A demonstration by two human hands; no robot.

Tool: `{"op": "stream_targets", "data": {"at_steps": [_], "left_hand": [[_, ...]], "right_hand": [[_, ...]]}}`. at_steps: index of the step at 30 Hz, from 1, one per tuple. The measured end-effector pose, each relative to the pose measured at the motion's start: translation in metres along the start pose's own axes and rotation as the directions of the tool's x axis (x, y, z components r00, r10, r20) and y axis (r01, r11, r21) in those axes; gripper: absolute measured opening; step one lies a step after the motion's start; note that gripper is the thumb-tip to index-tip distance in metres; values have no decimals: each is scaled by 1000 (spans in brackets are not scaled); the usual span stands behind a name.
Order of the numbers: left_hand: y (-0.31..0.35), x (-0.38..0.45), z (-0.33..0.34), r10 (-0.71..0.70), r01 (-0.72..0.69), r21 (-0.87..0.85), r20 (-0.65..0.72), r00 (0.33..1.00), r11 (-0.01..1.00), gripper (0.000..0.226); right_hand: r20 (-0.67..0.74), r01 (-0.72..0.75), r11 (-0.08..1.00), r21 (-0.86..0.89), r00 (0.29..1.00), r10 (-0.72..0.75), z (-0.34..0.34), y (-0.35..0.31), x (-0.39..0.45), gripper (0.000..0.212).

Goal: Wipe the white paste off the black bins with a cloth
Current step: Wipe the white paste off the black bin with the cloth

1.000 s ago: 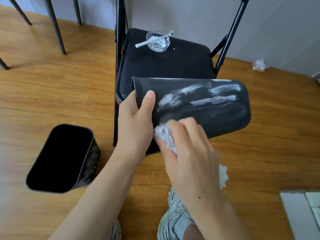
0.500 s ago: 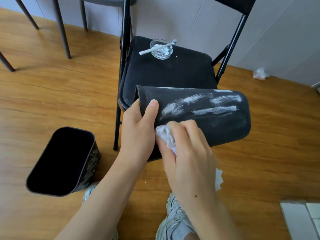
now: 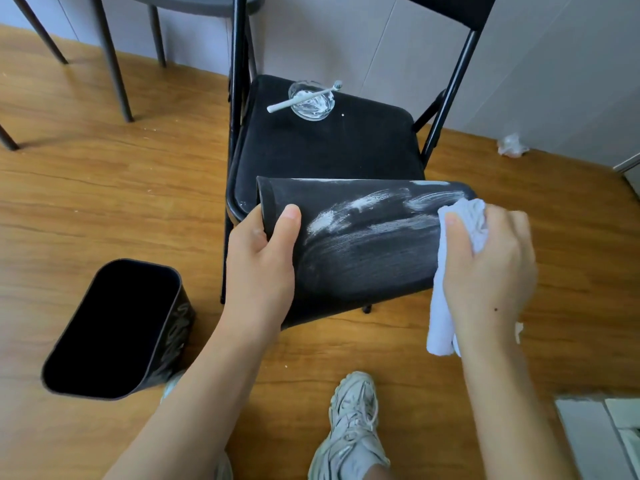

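Matt black bin (image 3: 367, 258), soft cloth (image 3: 464, 216), glossy wood floor (image 3: 104, 188).

floor: wood plank (image 3: 104, 188); wall: pale panels (image 3: 554, 81); furniture: black folding chair (image 3: 329, 147)

Both forearms are bare to the lower edge of the view, with no sleeve, watch or ring showing. The right hand (image 3: 488, 271) has a small dark mole on its back. A chunky pale grey-white trainer (image 3: 349, 431) with thick laces covers one foot.
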State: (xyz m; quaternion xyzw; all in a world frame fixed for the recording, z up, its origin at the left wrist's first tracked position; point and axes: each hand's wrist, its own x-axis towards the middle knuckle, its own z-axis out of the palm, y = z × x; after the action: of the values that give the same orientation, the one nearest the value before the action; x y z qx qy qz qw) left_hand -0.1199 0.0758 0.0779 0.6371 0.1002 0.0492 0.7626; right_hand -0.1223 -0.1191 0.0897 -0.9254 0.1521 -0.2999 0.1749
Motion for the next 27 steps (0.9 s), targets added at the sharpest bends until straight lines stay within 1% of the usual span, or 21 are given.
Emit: {"op": "stream_targets", "data": {"at_steps": [1,3,6,8,11,12,14,16,18,19,21,23,25,27], "left_hand": [[0,-1,0,-5,5,1,0,1000,1000,23],[1,-1,0,-19,19,-16,2,1000,1000,23],[0,-2,-2,-25,26,-52,13,1000,998,30],[0,-3,-3,-7,8,-38,16,1000,999,35],[-1,-3,-3,13,-12,-33,9,1000,999,28],[-2,-2,-3,17,-17,-28,-1,1000,999,26],[-4,1,-3,21,-22,-28,-17,1000,999,25],[-5,1,-2,9,-9,-34,-23,1000,999,28],[-5,1,-1,4,-4,-35,-19,1000,999,27],[-4,1,0,6,-7,-30,-20,1000,1000,26],[-2,0,1,9,-9,-13,-23,1000,1000,26],[-1,-1,2,2,-2,-4,-18,1000,1000,26],[-2,-3,1,-3,3,-2,-26,1000,1000,29],[-3,-4,0,-3,3,-5,-24,1000,1000,35]], "right_hand": [[4,32,999,5,999,-32,0,-10,-7,35],[42,143,989,41,989,-145,2,-37,-26,33],[118,321,941,107,936,-332,8,-76,-58,27],[124,369,922,115,916,-382,11,-85,-65,27],[71,324,941,102,941,-331,9,-71,-52,29],[47,284,956,78,956,-288,8,-61,-43,29],[1,160,987,15,987,-160,6,-35,-22,32],[-20,29,999,-34,999,-30,2,-7,-4,36],[-36,-45,998,-50,998,43,-1,9,4,36],[-37,-53,997,-56,998,50,0,10,4,36],[-31,0,999,-52,1000,-2,0,0,-1,36],[-5,107,994,-19,994,-107,0,-22,-13,34],[46,214,977,24,976,-215,3,-47,-31,30],[90,279,958,61,955,-284,7,-67,-44,26]]}}
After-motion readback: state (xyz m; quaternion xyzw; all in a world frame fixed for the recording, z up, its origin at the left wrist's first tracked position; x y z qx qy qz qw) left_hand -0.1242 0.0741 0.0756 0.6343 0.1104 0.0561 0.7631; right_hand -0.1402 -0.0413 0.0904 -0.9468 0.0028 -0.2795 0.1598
